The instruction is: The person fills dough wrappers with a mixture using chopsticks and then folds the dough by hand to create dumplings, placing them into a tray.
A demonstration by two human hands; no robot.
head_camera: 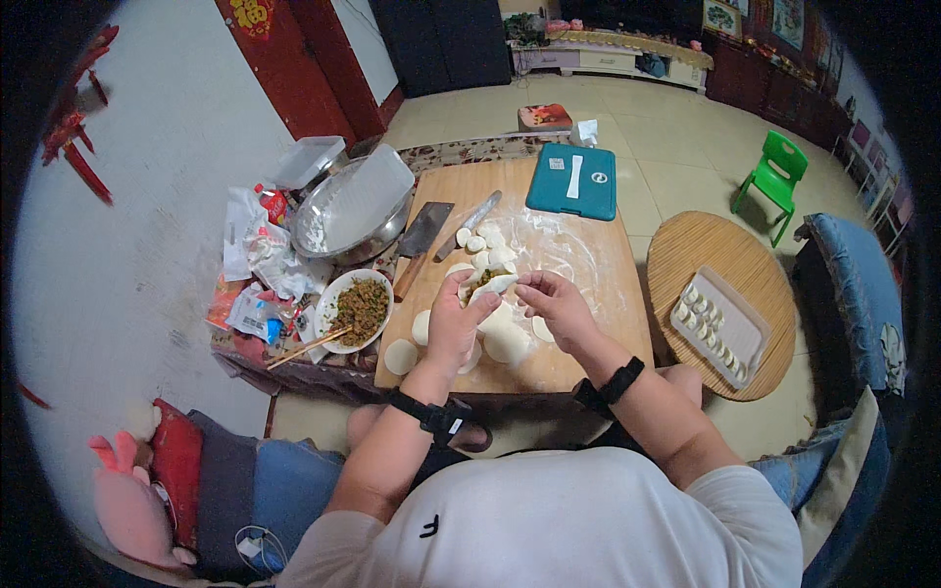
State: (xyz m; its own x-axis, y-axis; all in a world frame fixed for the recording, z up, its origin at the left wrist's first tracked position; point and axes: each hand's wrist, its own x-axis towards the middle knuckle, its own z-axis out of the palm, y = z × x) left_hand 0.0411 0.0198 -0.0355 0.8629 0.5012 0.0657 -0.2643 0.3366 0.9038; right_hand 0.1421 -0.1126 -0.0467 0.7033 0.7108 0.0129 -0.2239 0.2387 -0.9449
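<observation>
A dumpling wrapper with filling (pixel 494 284) is held over the floured wooden board (pixel 603 294). My left hand (pixel 457 320) grips its left side; the fingertips of my right hand (pixel 551 300) pinch its right end. Flat dough rounds (pixel 401 356) lie below and around both hands, and small dough pieces (pixel 476 242) lie beyond them. To the left stands a white bowl of minced filling (pixel 360 312), with chopsticks (pixel 309 348) resting across its edge. A cleaver (pixel 425 229) and a long narrow flat tool (pixel 468 226) lie on the board's upper left.
A teal lidded box (pixel 572 182) sits at the board's far right corner. On the left are a metal basin (pixel 345 242), plastic bags (pixel 279 261) and a red-labelled bottle (pixel 272 204). A tray of shaped dumplings (pixel 750 323) rests on a round slatted table (pixel 676 257) at right.
</observation>
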